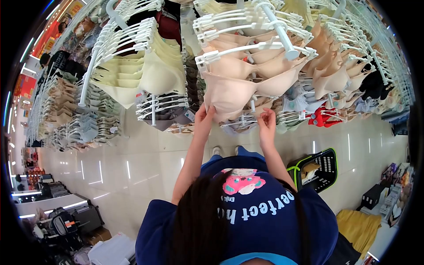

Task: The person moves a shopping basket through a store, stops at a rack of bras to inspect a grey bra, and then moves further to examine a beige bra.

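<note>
A beige bra hangs at the front of a row on a white rod. My left hand is closed on the lower edge of its left cup, with the thumb in front of the fabric. Just below the right cup, my right hand is raised with its fingers curled together. Whether anything small is between those fingers cannot be made out. White plastic hangers carry this bra and the similar ones behind it.
Pale yellow bras hang to the left, and more beige bras to the right. A red bra hangs lower. A black shopping basket with a green rim stands on the shiny floor, holding a tan item.
</note>
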Available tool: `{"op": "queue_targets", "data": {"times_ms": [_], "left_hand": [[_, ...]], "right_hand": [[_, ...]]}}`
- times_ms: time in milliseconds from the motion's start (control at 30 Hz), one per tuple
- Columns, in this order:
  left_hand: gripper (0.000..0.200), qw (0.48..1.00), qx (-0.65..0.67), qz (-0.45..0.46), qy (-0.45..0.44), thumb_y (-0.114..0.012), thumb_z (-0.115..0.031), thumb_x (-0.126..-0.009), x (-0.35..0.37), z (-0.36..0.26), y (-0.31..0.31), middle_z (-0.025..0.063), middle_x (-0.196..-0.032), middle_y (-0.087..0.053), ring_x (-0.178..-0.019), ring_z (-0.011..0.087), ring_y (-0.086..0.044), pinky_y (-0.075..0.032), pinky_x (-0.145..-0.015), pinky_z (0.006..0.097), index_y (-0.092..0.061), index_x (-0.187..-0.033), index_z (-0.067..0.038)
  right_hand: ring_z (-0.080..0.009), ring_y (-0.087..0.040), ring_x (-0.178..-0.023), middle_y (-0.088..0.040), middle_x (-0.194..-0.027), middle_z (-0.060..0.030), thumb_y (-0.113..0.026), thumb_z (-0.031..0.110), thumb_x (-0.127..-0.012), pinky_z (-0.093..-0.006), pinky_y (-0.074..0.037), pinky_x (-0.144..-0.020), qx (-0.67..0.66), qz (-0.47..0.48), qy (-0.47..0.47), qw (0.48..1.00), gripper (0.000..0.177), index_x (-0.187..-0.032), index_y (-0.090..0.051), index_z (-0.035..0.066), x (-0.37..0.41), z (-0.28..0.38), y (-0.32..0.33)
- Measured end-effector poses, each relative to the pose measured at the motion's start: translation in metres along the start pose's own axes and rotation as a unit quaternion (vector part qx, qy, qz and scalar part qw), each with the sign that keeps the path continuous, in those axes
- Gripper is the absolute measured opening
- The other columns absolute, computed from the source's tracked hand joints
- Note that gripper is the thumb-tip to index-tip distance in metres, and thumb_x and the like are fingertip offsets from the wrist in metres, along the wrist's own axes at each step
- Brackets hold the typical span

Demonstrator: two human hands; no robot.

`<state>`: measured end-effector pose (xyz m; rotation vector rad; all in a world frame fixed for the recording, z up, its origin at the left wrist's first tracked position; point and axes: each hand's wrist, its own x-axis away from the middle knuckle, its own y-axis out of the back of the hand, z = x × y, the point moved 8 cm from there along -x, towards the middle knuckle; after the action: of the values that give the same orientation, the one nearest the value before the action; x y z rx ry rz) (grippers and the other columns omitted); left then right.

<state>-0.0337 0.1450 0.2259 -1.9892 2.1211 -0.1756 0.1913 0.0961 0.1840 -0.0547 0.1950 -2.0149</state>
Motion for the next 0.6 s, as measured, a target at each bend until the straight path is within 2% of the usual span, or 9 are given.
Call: {"op": "queue_targets", "data": {"times_ms": [67, 200, 267, 300, 400, 500, 600], "left_hand": [[0.026, 0.993, 0.104, -0.018, 0.049, -0.043, -0.02, -0.086, 0.006, -0.001, -0.004, -0.0006, -0.09, -0.055, -0.076, 0.0046, -0.048, -0.037, -0.068, 0.0174, -0.05, -0.102, -0.002], [0.028, 0.989, 0.125, -0.019, 0.075, -0.039, -0.022, -0.088, 0.003, 0.005, -0.001, 0.0016, -0.097, -0.054, -0.085, 0.0068, -0.049, -0.039, -0.074, 0.0204, -0.047, -0.106, -0.003], [0.029, 0.989, 0.131, 0.002, 0.07, -0.037, -0.021, -0.088, 0.002, 0.003, -0.004, 0.0035, -0.104, -0.051, -0.093, 0.0103, -0.049, -0.039, -0.08, 0.0244, -0.043, -0.111, -0.004], [0.03, 0.989, 0.134, 0.006, 0.069, -0.037, -0.021, -0.088, 0.001, 0.001, -0.006, 0.0037, -0.103, -0.051, -0.093, 0.0103, -0.049, -0.04, -0.08, 0.0244, -0.043, -0.111, -0.004], [0.029, 0.988, 0.14, 0.014, 0.071, -0.037, -0.022, -0.088, -0.001, -0.001, -0.012, 0.0041, -0.102, -0.052, -0.091, 0.0102, -0.05, -0.041, -0.079, 0.0246, -0.043, -0.11, -0.003], [0.028, 0.986, 0.147, 0.009, 0.08, -0.036, -0.022, -0.088, -0.002, 0.005, -0.017, 0.0044, -0.101, -0.053, -0.09, 0.0104, -0.051, -0.041, -0.077, 0.0249, -0.044, -0.108, -0.003], [0.027, 0.983, 0.159, 0.004, 0.096, -0.036, -0.022, -0.089, -0.003, 0.006, -0.022, 0.0045, -0.099, -0.054, -0.089, 0.0107, -0.051, -0.042, -0.076, 0.0252, -0.045, -0.106, -0.003]], "right_hand": [[-0.0079, -0.044, -0.073, -0.047, -0.084, -0.002, -0.051, 0.001, -0.071, -0.0198, -0.037, -0.065, -0.041, 0.03, -0.033, 0.998, 0.034, -0.104, -0.042, 0.004, 0.001, -0.005, -0.009], [-0.015, -0.048, -0.086, -0.049, -0.098, -0.0078, -0.048, 0.004, -0.075, -0.0255, -0.039, -0.076, -0.216, 0.074, -0.169, 0.959, 0.029, -0.103, -0.044, 0.005, 0.008, -0.008, -0.033], [-0.0199, -0.048, -0.09, -0.049, -0.102, -0.0115, -0.047, 0.006, -0.075, -0.0305, -0.039, -0.081, -0.298, 0.091, -0.202, 0.929, 0.029, -0.104, -0.044, 0.006, 0.011, -0.009, -0.044], [-0.0223, -0.048, -0.092, -0.048, -0.104, -0.0133, -0.046, 0.007, -0.076, -0.0329, -0.038, -0.083, -0.337, 0.098, -0.219, 0.91, 0.029, -0.104, -0.044, 0.006, 0.011, -0.009, -0.049], [-0.0259, -0.047, -0.094, -0.047, -0.105, -0.0149, -0.045, 0.011, -0.077, -0.0375, -0.036, -0.087, -0.485, 0.133, -0.278, 0.818, 0.027, -0.104, -0.045, 0.007, 0.014, -0.001, -0.06], [-0.0267, -0.047, -0.093, -0.049, -0.102, -0.0148, -0.046, 0.014, -0.077, -0.0391, -0.034, -0.087, -0.497, 0.128, -0.286, 0.809, 0.025, -0.101, -0.046, 0.007, 0.012, -0.012, -0.055], [-0.0235, -0.048, -0.096, -0.05, -0.103, -0.0095, -0.048, 0.013, -0.077, -0.0396, -0.034, -0.089, -0.548, 0.142, -0.308, 0.765, 0.025, -0.102, -0.048, 0.01, 0.014, -0.011, -0.057]]}}
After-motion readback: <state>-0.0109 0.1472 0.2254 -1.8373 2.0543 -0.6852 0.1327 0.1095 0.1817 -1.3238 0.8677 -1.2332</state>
